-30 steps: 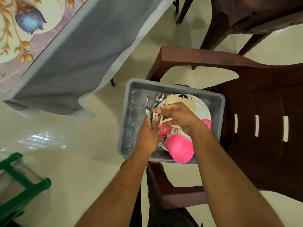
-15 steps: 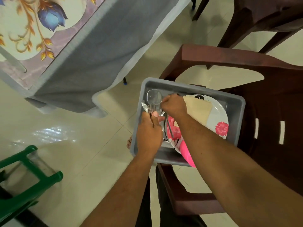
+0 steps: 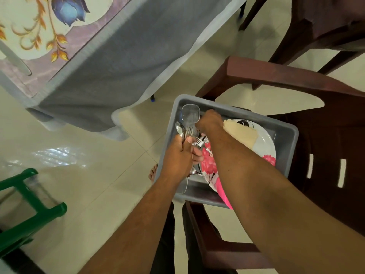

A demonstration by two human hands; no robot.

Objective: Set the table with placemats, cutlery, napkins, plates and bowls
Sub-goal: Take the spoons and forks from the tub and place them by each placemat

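Table (image 3: 83,62): upper left of the frame, cloth-covered.
Bin (image 3: 284,133): centre right, on a chair, holding a floral plate (image 3: 264,147).
Right hand (image 3: 209,120): has moved up to a clear bowl (image 3: 190,113); grip unclear.
Left hand (image 3: 178,157): still clutches gathered cutlery (image 3: 186,131); collecting continues.

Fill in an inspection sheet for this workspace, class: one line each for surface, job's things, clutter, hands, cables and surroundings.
Surface: grey bin on a brown chair; table with floral cloth to the upper left.
Job's things: in the bin, floral plate, beige napkin, clear bowl, pink bowl, loose fork.
Clutter: nothing seen.
Hands: left hand grips a spoon and fork; right hand reaches down beside the clear bowl, its fingers hidden.
Cables: nothing seen.
Surroundings: tiled floor, green stool, second brown chair.
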